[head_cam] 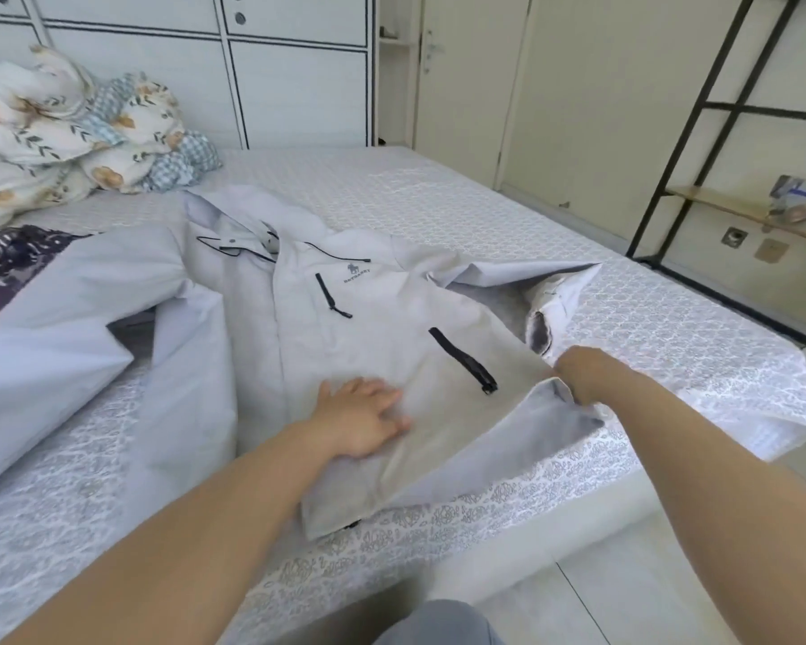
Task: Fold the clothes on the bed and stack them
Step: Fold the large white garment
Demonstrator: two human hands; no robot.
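Trouble could come first from the near hem of the jacket (345,328), which hangs close to the front edge of the bed (671,328): if the right side is pulled over too quickly, the smooth cloth may slide toward the floor, or the fold may come out crooked. I judge also that the sleeve (550,295), which stands up in a loose fold on the right side, can fall back and open the fold again.

The left hand (361,418) lies flat on the lower front of the jacket, fingers straight and a little spread, and presses the cloth down; it grips nothing. The right hand (573,372) is at the right edge of the jacket, just beside the sleeve cuff. Its fingers are hidden by the turned cloth, so I cannot tell if they pinch it or only touch it (the lifted edge suggests a hold, but this is only a guess).

The jacket is spread face up in the middle of the bed, zipper closed, hood pointing away. A second pale garment (66,318) lies on its left, unfolded. Farther, at the head of the bed, lies a crumpled flowered quilt (75,128), and behind it a white cupboard (299,86).
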